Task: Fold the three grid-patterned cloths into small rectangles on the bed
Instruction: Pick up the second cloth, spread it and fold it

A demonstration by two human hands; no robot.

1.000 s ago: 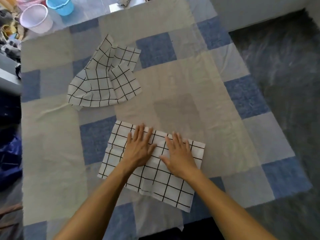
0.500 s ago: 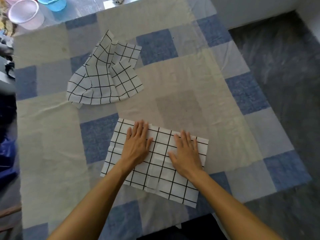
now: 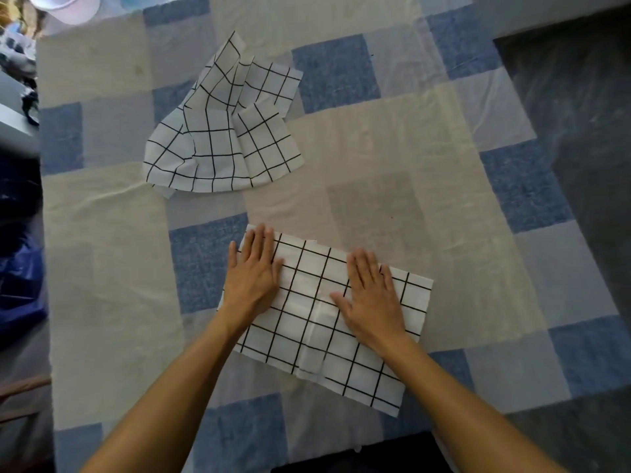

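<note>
Your left hand and right hand lie flat, gripping nothing, pressing the folded cloth near the bed's close edge; it looks thin, light and limp, so take it by its corners.

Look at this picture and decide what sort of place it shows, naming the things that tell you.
Probably a bedroom at home: a bed spread with blue-and-beige patchwork, a crumpled grid-patterned cloth lying on it unfolded, and a pale plastic bucket beyond its far edge.
</note>
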